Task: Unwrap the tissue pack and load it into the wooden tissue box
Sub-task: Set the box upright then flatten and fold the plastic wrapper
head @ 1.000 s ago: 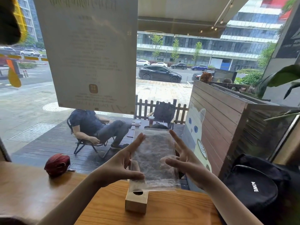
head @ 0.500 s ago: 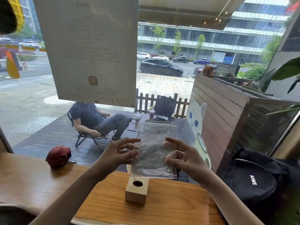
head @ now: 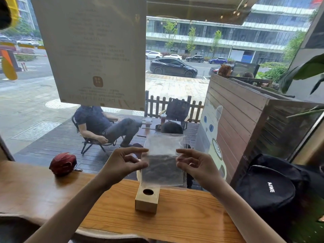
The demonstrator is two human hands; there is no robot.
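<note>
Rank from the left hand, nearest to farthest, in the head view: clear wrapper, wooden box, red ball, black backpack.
From the left hand:
1. Clear wrapper, held at its left edge.
2. Wooden box, on the table just below and right.
3. Red ball, on the table to the left.
4. Black backpack, far right, beyond the right hand.

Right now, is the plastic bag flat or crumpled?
Flat. Both hands hold the clear bag spread by its edges above the wooden box.
</note>
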